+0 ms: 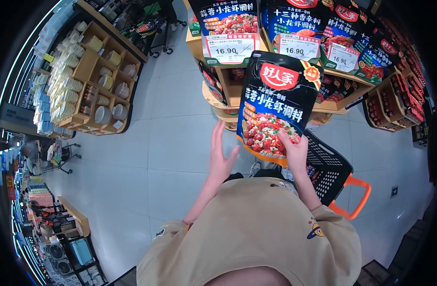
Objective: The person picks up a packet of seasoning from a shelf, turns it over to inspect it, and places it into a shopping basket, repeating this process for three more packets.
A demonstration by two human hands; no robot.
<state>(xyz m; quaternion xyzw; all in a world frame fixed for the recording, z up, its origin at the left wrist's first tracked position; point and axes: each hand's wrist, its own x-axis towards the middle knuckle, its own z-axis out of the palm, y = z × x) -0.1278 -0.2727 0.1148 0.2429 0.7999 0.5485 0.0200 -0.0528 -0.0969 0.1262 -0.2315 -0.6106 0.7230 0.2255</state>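
Black glossy seasoning pouch [275, 102] stands upright, long axis vertical, pinched at its lower right corner by my right hand [294, 153], while my left hand [221, 157] hovers open-fingered just beside its lower left edge, holding nothing.

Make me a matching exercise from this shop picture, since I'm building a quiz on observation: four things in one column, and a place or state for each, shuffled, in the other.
Things:
1. black seasoning packet
2. left hand
3. shopping basket
4. price tag reading 16.90

Places or states:
A. open, fingers spread, holding nothing
B. on the floor by the person's right side, black with an orange handle
C. fixed to the display shelf above
D. held up at its lower edge by the right hand

Pairs: 1-D, 2-A, 3-B, 4-C
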